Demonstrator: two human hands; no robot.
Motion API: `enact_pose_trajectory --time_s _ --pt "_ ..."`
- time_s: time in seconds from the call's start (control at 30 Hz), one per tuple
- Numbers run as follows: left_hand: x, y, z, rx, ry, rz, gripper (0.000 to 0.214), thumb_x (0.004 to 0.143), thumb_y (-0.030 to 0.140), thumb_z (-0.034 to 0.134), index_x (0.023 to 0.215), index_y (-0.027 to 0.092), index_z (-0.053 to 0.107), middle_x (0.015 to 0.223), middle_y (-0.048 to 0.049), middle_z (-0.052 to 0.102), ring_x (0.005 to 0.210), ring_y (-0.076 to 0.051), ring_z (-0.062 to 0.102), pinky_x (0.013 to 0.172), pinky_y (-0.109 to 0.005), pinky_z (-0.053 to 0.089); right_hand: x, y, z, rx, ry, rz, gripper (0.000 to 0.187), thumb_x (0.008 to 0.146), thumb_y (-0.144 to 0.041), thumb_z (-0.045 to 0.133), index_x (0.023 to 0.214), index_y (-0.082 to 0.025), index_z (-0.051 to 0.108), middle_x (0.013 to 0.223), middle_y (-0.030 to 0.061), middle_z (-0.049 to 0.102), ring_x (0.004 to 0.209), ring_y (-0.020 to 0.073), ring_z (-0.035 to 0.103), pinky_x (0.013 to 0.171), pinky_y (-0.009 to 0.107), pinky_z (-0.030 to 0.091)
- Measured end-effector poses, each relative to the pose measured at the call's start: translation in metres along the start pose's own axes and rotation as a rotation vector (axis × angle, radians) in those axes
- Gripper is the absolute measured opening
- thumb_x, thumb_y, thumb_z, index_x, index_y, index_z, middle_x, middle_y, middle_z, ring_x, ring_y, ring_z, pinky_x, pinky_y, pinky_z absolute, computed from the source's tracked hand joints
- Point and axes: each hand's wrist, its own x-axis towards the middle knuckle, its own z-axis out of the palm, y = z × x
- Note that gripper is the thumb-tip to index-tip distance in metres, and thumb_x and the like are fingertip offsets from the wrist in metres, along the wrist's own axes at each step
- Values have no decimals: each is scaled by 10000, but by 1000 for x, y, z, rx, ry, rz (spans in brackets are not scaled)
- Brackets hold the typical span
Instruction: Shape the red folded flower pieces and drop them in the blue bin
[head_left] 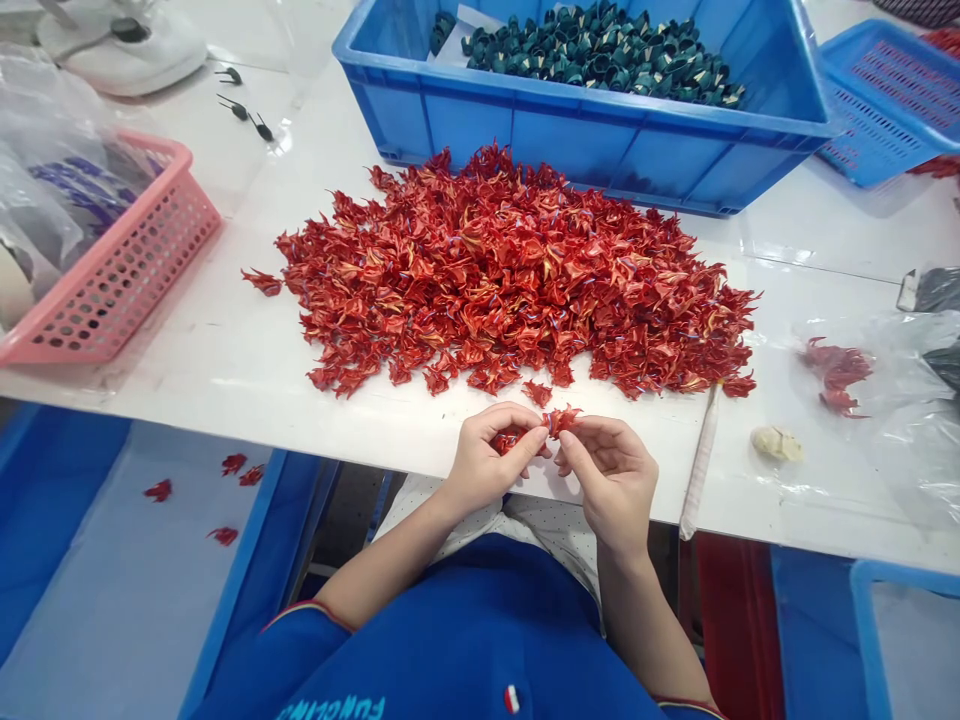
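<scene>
Left hand [491, 465] and right hand [611, 485] held together just above the edge of the smooth white bench [375, 425], wrists flexed and forearms converging. Their fingertips [534, 438] pinch a small crimped glossy red folded piece [562, 419]. Just beyond lies a broad, spiky heap of similar red folded pieces [510, 280], below a ribbed blue plastic crate [585, 135] holding dark green folded pieces [600, 50].

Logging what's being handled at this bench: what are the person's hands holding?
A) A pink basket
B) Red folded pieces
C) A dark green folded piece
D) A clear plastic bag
B. The left hand and right hand pinch red folded pieces at their fingertips, just in front of the red pile.
</scene>
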Motion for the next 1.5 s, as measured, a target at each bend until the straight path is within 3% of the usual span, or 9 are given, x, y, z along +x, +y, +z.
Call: enact_pose_trajectory --time_s 0.17,0.33,0.5,0.87,1.03,1.2,1.33,1.5 --pt "0 -1 0 62 -16 82 236 833 373 691 767 147 677 821 -59 643 555 -119 639 360 -183 477 3 -3 -3 -3 -26 -16 149 718 -285 800 762 -199 686 633 -9 687 506 118 632 469 228 566" --pt "3 -1 1 235 50 314 179 850 268 677 701 170 662 738 -52 682 726 -165 658 669 -288 571 -1 -2 0 -17 11 -37 174 729 -317 795 769 -195 678 719 25 741 572 166 702 539 283 635" --pt "1 0 2 287 91 383 125 840 200 655 718 176 645 745 -45 681 711 -160 646 665 -285 550 -6 8 3 -3 34 -102 151 771 -305 770 793 -204 661 694 25 752 538 175 712 573 294 652" --pt "0 1 3 362 81 459 104 844 169 646 741 180 654 770 -51 690 720 -162 660 657 -279 554 -3 11 -4 -15 -20 -127 183 747 -315 783 806 -205 651 744 44 760 629 205 743 569 288 644" --pt "-2 -2 3 442 78 501 105 855 161 627 764 187 673 788 -54 704 708 -158 668 637 -271 563 -1 10 -5 -47 21 -119 277 681 -319 827 810 -215 605 717 17 738 635 189 734 550 266 630" --pt "-4 -2 4 466 65 524 94 850 150 632 778 185 681 795 -60 718 704 -156 678 630 -261 570 -4 14 -5 -16 37 -175 316 725 -336 799 902 -233 558 760 18 759 639 194 741 580 285 639" --pt "-5 -1 5 441 72 515 107 852 140 626 761 181 665 779 -55 709 699 -149 675 624 -252 571 -6 17 0 10 73 -198 366 732 -334 803 924 -249 504 762 4 757 642 202 744 590 300 636" --pt "-3 -2 3 348 74 406 123 852 182 650 731 179 665 748 -49 703 730 -165 685 673 -279 583 -4 5 -8 -85 -20 -145 362 753 -349 776 980 -250 512 820 17 753 616 176 710 551 290 591"
